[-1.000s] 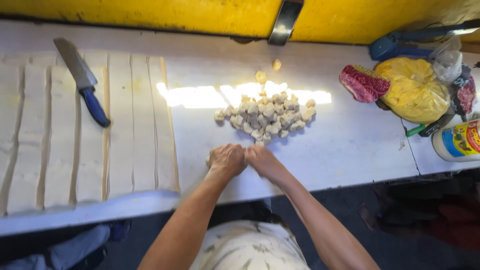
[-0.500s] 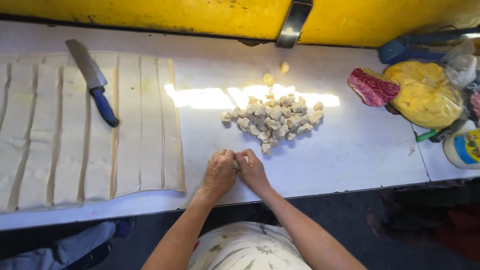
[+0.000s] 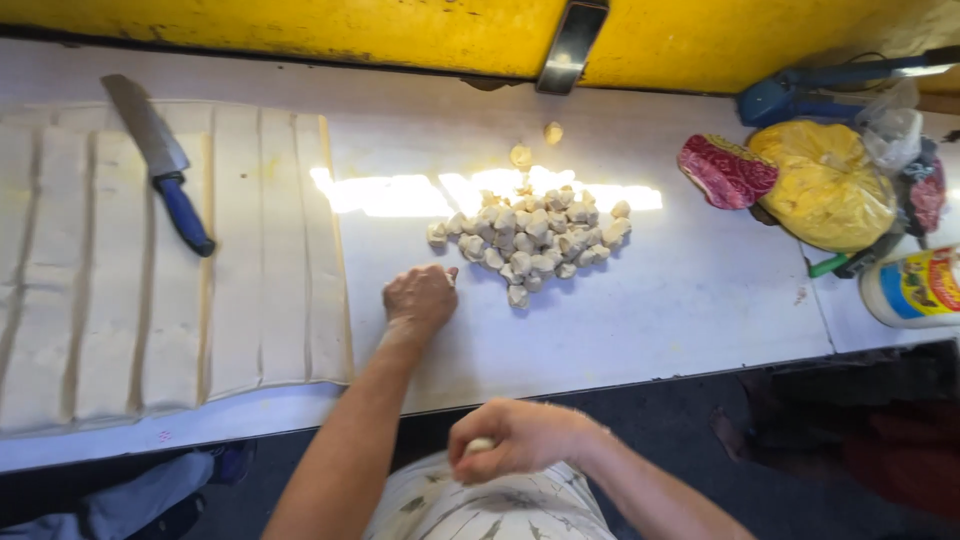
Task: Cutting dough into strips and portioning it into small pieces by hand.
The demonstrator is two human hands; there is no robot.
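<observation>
At far left of the white surface (image 3: pixel 700 310) lies a flat dough sheet (image 3: pixel 120 290), cut lengthwise into parallel strips. A knife (image 3: pixel 160 165) w/ blue handle rests on top of the sheet, blade toward the upper left, handle toward the lower right.

Just right of the sheet's edge: left hand (image 3: pixel 420 297), knuckles up, resting on the surface. Fingers curled under into a loose fist; contents, if any, cannot be told. Hand sits near the lower-left edge of the dough pieces (image 3: pixel 535 240), not touching the pile.

Centre: dough pieces form a loose heap of small pale lumps in a sunlit patch. Two stray lumps (image 3: pixel 536 143) lie apart, above the heap toward the yellow wall (image 3: pixel 300 30).

Below centre, off the surface and close to the person's torso: right hand (image 3: pixel 510 440). Fingers closed around a small pale lump of dough (image 3: pixel 478 446), end just visible at the thumb side.

Right: red cloth (image 3: pixel 725 170), then a yellow plastic bag (image 3: pixel 825 185) w/ crumpled clear plastic beside it. Blue tool (image 3: pixel 790 95) lies behind them at the wall. Far right edge: white container w/ coloured label (image 3: pixel 915 288), on its side.
</observation>
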